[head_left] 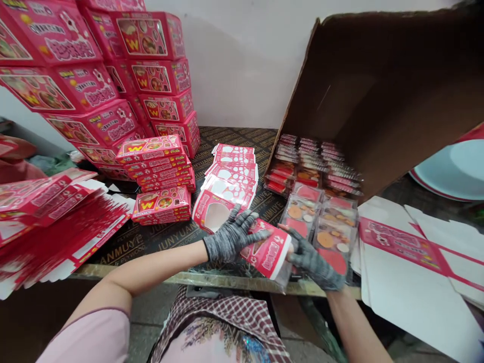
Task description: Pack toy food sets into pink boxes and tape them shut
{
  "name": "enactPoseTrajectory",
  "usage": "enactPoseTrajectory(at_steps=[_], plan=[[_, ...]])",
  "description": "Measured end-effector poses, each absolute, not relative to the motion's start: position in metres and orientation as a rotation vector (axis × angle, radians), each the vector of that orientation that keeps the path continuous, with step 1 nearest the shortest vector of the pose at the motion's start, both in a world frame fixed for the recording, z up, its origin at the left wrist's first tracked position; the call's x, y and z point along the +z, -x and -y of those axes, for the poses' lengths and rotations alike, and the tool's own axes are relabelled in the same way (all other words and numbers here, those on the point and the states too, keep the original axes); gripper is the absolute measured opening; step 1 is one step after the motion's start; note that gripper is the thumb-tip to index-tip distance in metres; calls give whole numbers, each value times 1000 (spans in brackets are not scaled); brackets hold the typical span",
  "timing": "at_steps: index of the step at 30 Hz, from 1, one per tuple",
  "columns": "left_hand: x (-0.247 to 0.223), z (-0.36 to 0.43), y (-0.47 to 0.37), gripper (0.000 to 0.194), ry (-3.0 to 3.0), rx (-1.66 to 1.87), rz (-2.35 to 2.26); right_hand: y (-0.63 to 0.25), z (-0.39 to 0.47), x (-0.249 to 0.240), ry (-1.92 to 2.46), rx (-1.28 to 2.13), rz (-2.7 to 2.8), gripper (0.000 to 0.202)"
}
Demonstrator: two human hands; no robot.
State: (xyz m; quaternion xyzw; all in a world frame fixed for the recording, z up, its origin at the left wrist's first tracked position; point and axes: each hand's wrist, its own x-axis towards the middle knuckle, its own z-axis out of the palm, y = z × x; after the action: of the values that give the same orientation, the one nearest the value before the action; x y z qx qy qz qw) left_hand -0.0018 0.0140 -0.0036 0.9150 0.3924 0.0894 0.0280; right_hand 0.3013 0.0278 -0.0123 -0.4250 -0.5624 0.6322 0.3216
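My left hand (230, 237), in a grey glove with bare fingertips, grips a pink printed card sleeve (270, 259) from its left side. My right hand (315, 259), gloved alike, closes at the sleeve's right end around a clear plastic pack (283, 277), part of which sticks out below the sleeve. How far the pack sits inside is hidden. Just beyond my left fingers lies a fanned row of pink-and-white sleeves (230, 176) with cut-out windows. Clear packs of coloured round pieces (297, 212) lie beside my right hand.
A large cardboard box (340, 91) lies tipped open, with rows of packs (310, 161) at its mouth. Pink boxes (162, 75) are stacked high at back left, smaller ones (162, 201) nearer. Flat cartons lie left (75, 222) and right (408, 282). The table's front edge (181, 277) is close.
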Motion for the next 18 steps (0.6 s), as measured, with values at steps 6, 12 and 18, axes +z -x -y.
enactPoseTrajectory(at_steps=[6, 12, 18], plan=[[-2, -17, -8, 117, -1975, 926, -1077, -245, -40, -27, 915, 1396, 1245, 75], [-6, -9, -1, 67, -1167, 1168, -770, -213, -36, -55, 1020, 1414, 1480, 59], [-42, -4, 3, 67, -1113, 1224, -905, -217, -32, -61, 1286, 1170, 1351, 49]])
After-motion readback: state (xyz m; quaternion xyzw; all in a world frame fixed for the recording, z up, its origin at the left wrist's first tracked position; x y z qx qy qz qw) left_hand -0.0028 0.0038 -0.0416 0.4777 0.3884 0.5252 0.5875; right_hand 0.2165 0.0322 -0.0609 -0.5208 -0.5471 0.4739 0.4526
